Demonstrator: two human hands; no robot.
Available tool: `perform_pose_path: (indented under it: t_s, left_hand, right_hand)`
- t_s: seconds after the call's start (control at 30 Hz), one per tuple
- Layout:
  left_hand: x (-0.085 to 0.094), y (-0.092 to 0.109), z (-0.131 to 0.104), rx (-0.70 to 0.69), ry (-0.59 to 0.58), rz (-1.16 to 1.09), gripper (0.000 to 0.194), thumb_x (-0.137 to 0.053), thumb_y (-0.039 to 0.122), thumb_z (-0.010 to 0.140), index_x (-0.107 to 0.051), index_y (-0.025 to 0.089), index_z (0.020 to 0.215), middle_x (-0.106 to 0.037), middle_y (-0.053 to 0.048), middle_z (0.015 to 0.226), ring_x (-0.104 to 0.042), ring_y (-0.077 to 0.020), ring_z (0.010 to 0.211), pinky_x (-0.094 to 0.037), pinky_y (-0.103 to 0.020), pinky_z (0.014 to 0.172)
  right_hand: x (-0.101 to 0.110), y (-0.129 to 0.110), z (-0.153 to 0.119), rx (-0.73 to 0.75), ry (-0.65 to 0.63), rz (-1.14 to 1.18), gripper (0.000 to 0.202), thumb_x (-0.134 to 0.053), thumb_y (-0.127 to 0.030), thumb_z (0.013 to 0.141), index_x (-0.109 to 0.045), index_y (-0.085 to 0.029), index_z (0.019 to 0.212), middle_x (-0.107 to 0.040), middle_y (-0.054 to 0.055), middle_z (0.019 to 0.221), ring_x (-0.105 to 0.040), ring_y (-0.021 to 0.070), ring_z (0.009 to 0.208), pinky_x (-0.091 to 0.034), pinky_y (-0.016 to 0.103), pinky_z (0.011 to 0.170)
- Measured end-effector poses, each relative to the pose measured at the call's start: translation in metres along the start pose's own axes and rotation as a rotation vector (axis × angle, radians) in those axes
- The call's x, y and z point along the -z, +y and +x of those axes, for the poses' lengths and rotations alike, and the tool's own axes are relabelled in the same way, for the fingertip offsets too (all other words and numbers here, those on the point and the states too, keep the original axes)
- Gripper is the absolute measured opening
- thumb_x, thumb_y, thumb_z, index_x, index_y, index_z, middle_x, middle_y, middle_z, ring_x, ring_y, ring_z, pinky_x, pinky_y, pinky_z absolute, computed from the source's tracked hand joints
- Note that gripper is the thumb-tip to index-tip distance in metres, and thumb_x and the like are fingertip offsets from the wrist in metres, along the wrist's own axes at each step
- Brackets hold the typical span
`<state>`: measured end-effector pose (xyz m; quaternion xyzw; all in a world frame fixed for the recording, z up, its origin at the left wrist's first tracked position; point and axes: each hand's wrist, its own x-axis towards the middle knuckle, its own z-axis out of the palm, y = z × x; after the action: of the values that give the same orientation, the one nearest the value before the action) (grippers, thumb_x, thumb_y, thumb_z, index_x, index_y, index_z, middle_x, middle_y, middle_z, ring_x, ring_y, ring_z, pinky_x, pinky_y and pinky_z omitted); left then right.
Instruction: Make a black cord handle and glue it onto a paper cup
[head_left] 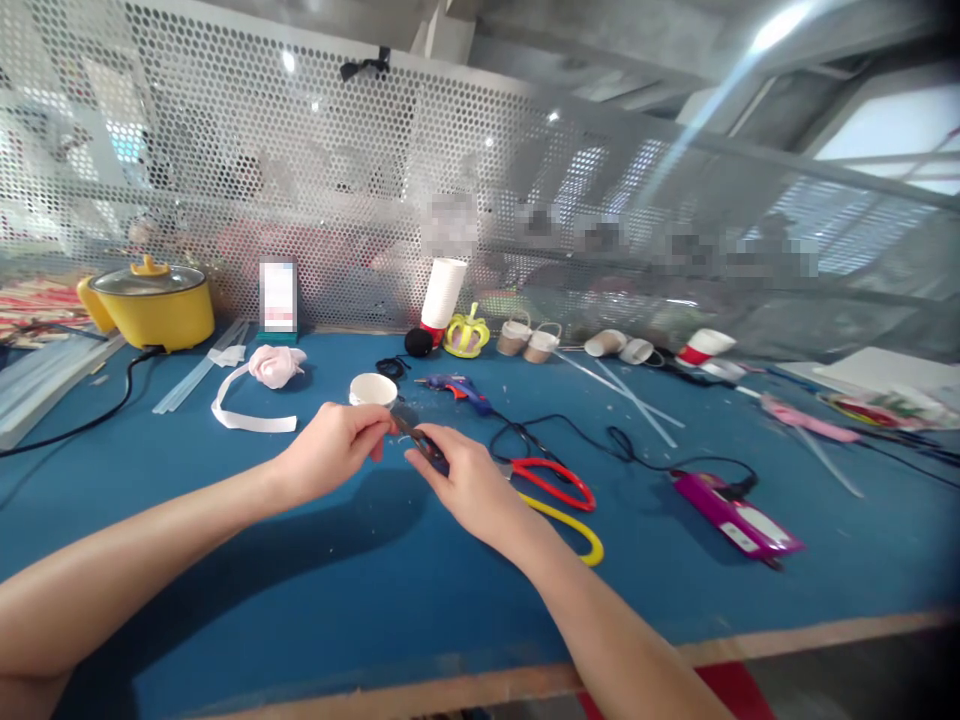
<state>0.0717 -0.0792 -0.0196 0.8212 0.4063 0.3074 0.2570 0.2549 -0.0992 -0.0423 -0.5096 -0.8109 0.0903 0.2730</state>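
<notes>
My right hand (469, 480) is closed around the dark handles of small scissors (414, 432), whose blades point left toward my left hand (337, 450). The fingers of my left hand are pinched together at the blade tips; whatever they hold is too small to make out. Just behind those fingers stands a small white cup (373, 390), its lower part hidden by my left hand. A blue glue gun (459, 390) lies beyond my right hand. Large scissors with one red and one yellow handle (555, 485) lie beside my right wrist, partly covered by it.
A yellow electric pot (157, 308) stands at the back left, near a pink cloth rose (276, 367) with a white strip. Stacked paper cups (442, 295), a yellow crown (466, 335) and small baskets (541, 343) line the mesh panel. A purple power strip (739, 515) lies right, with black cords.
</notes>
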Motion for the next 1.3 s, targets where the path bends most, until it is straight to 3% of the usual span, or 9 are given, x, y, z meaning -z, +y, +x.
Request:
perform_pose_path:
  t_s: [0.17, 0.37, 0.57, 0.67, 0.77, 0.93, 1.07, 1.17, 1.3]
  left_hand:
    - [-0.005, -0.001, -0.001, -0.023, 0.074, 0.199, 0.025, -0.036, 0.014, 0.08, -0.056, 0.015, 0.065, -0.058, 0.0, 0.055, -0.046, -0.0088, 0.047, -0.034, -0.02, 0.052]
    - [-0.007, -0.001, -0.002, -0.024, 0.09, 0.181, 0.025, -0.036, 0.015, 0.081, -0.058, 0.015, 0.07, -0.061, -0.001, 0.058, -0.048, -0.009, 0.048, -0.035, -0.02, 0.052]
    - [0.013, -0.01, 0.008, 0.15, -0.153, -0.301, 0.02, -0.044, 0.026, 0.08, -0.059, 0.013, 0.081, -0.064, -0.002, 0.065, -0.047, -0.0065, 0.042, -0.036, -0.019, 0.042]
    - [0.027, -0.014, 0.013, 0.274, -0.087, -0.59, 0.016, -0.051, 0.025, 0.078, -0.058, 0.011, 0.079, -0.065, -0.004, 0.066, -0.055, -0.0083, 0.052, -0.041, -0.019, 0.049]
    - [0.035, -0.013, 0.014, 0.371, -0.07, -0.836, 0.016, -0.057, 0.025, 0.075, -0.059, 0.01, 0.079, -0.066, -0.006, 0.07, -0.059, -0.0104, 0.06, -0.044, -0.022, 0.056]
    - [0.033, -0.009, 0.013, 0.304, -0.049, -0.951, 0.017, -0.065, 0.025, 0.07, -0.064, 0.009, 0.074, -0.056, 0.001, 0.058, -0.048, -0.0051, 0.051, -0.036, -0.018, 0.049]
    - [0.029, -0.007, 0.013, 0.277, 0.027, -1.004, 0.016, -0.065, 0.026, 0.069, -0.066, 0.011, 0.073, -0.052, 0.002, 0.056, -0.042, -0.0046, 0.05, -0.033, -0.019, 0.048]
    - [0.026, -0.006, 0.012, 0.261, 0.042, -0.986, 0.017, -0.065, 0.028, 0.068, -0.066, 0.012, 0.074, -0.051, 0.002, 0.057, -0.04, -0.005, 0.051, -0.033, -0.019, 0.048]
    - [0.02, -0.005, 0.011, 0.23, 0.087, -0.917, 0.018, -0.066, 0.028, 0.067, -0.066, 0.012, 0.075, -0.055, 0.002, 0.061, -0.041, -0.0045, 0.052, -0.033, -0.019, 0.049]
  right_hand:
    - [-0.002, -0.005, 0.0, -0.054, -0.065, 0.052, 0.027, -0.044, -0.035, 0.086, -0.057, -0.016, 0.101, -0.064, 0.007, 0.087, -0.06, 0.0194, 0.081, -0.044, 0.03, 0.07]
    - [-0.002, -0.009, -0.001, -0.089, -0.041, 0.047, 0.022, -0.045, -0.033, 0.086, -0.058, -0.016, 0.091, -0.065, 0.006, 0.081, -0.06, 0.0181, 0.073, -0.043, 0.027, 0.064]
    - [0.003, -0.002, 0.0, -0.054, -0.045, 0.069, 0.03, -0.047, -0.039, 0.084, -0.055, -0.017, 0.104, -0.064, 0.007, 0.094, -0.06, 0.0189, 0.085, -0.044, 0.029, 0.074]
    - [0.004, 0.003, 0.0, -0.07, -0.048, -0.014, 0.043, -0.048, -0.043, 0.083, -0.05, -0.014, 0.114, -0.06, 0.011, 0.1, -0.058, 0.0208, 0.088, -0.045, 0.032, 0.077]
    - [0.002, 0.003, -0.003, -0.024, -0.134, -0.138, 0.049, -0.051, -0.045, 0.081, -0.049, -0.013, 0.117, -0.059, 0.013, 0.098, -0.057, 0.0234, 0.088, -0.045, 0.036, 0.077]
    - [-0.014, -0.011, -0.009, 0.099, -0.287, -0.312, 0.051, -0.06, -0.046, 0.073, -0.055, -0.013, 0.112, -0.059, 0.013, 0.094, -0.053, 0.0278, 0.093, -0.043, 0.041, 0.08]
    - [-0.032, -0.015, -0.013, 0.133, -0.315, -0.335, 0.063, -0.063, -0.05, 0.068, -0.053, -0.011, 0.117, -0.056, 0.015, 0.096, -0.051, 0.0282, 0.09, -0.044, 0.042, 0.077]
    - [-0.034, -0.012, -0.012, 0.155, -0.3, -0.211, 0.064, -0.065, -0.051, 0.065, -0.054, -0.013, 0.115, -0.055, 0.015, 0.099, -0.05, 0.0284, 0.094, -0.044, 0.044, 0.08]
    - [-0.016, -0.015, -0.001, 0.09, -0.145, 0.327, 0.031, -0.053, -0.038, 0.081, -0.057, -0.017, 0.102, -0.058, 0.01, 0.102, -0.055, 0.0198, 0.096, -0.044, 0.037, 0.085]
